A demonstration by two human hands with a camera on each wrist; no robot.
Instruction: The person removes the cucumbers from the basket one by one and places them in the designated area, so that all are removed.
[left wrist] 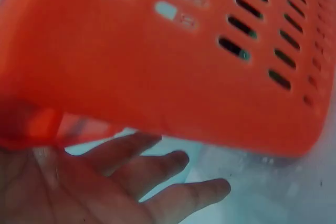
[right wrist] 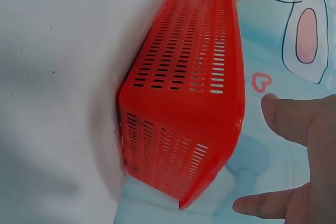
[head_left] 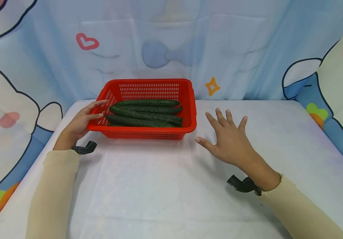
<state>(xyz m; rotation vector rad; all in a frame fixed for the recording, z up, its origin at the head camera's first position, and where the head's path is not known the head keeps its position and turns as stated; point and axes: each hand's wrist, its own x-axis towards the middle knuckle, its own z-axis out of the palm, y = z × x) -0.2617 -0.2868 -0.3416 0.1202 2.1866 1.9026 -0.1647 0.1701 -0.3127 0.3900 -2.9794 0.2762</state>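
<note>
A red plastic basket (head_left: pixel 144 132) with slotted walls stands toward the back of the white table. Several long dark green cucumbers (head_left: pixel 143 115) lie side by side in it. My left hand (head_left: pixel 83 121) holds the basket's left rim, its thumb and a finger reaching over the edge. From the left wrist view, more fingers (left wrist: pixel 184 195) show outside and under the rim, beside the slotted wall. To the right of the basket, my right hand (head_left: pixel 229 141) hovers with spread fingers, palm down, apart from the basket and holding nothing.
The white tabletop (head_left: pixel 147 192) stretches in front of the basket and to its right. Behind it hangs a light blue cartoon-printed curtain (head_left: pixel 237 49), which also runs along both sides. A small black wrist device (head_left: pixel 244 185) is worn on each arm.
</note>
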